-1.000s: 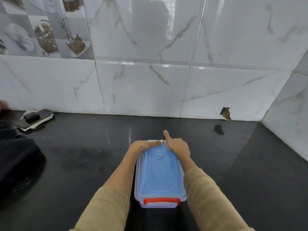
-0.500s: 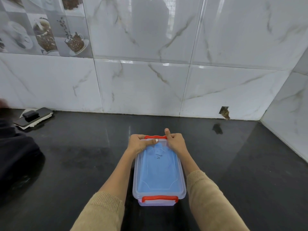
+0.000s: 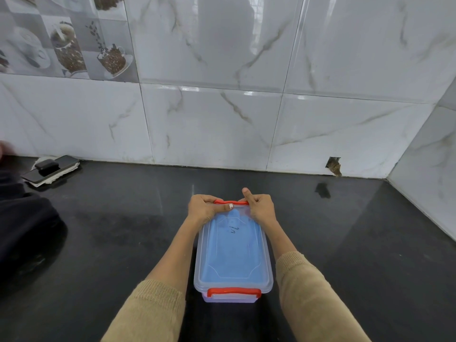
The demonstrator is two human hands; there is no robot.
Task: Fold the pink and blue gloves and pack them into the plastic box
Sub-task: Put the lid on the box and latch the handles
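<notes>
A clear plastic box [image 3: 233,290] with its lid on stands on the black counter, its long side pointing away from me. Blue glove fabric [image 3: 232,255] shows through the lid; no pink glove can be made out. A red latch [image 3: 234,291] sits folded down on the near end. The far red latch [image 3: 230,202] is gripped from both sides: my left hand [image 3: 203,209] holds its left end with the thumb lying on the lid, and my right hand [image 3: 261,208] holds its right end with the thumb raised.
A dark phone [image 3: 50,167] with a small black case on it lies on white cloth at the back left by the tiled wall. Dark fabric [image 3: 22,233] is heaped at the left edge. The black counter [image 3: 357,243] runs right into a wall corner.
Both hands shifted from pressing on the lid's far end to gripping the far red latch, which came into view between them. The box stayed in place.
</notes>
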